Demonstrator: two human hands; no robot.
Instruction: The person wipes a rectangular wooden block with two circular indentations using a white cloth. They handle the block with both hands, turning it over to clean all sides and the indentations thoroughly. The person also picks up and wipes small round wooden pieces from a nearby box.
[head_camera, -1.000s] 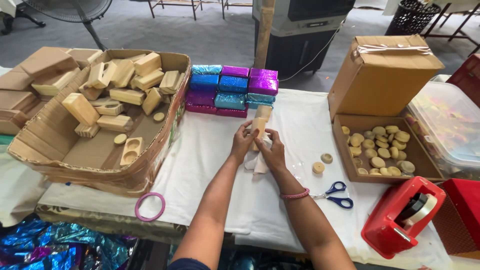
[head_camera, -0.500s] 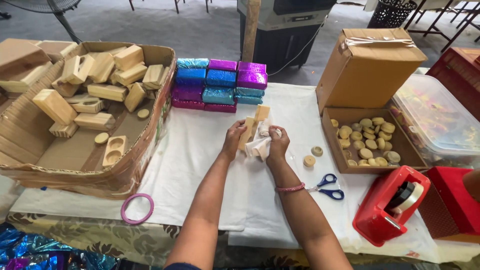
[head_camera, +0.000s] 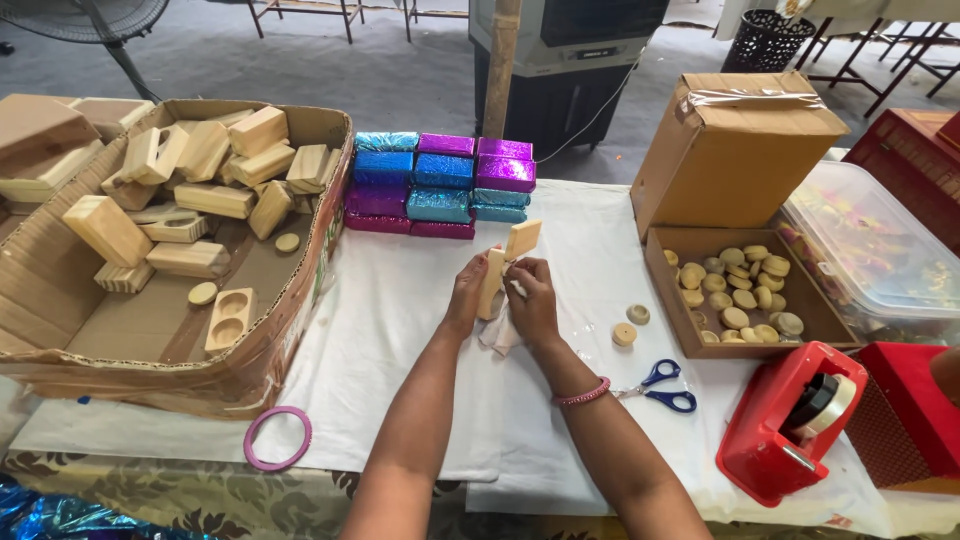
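Note:
My left hand grips a small wooden block held upright above the white cloth. My right hand pinches a second wooden block that tilts up and away, touching the first. A scrap of clear wrapping hangs below both hands. Just beyond them lies a stack of shiny wrapped blocks in blue, teal and purple.
A big cardboard box of wooden blocks sits at left, a pink ring near it. At right are an open box of wooden discs, two loose discs, blue scissors, a red tape dispenser and a clear bin.
My hands stay together over the cloth with both blocks; the view has shifted slightly and the upper block stands a little more clear of the other.

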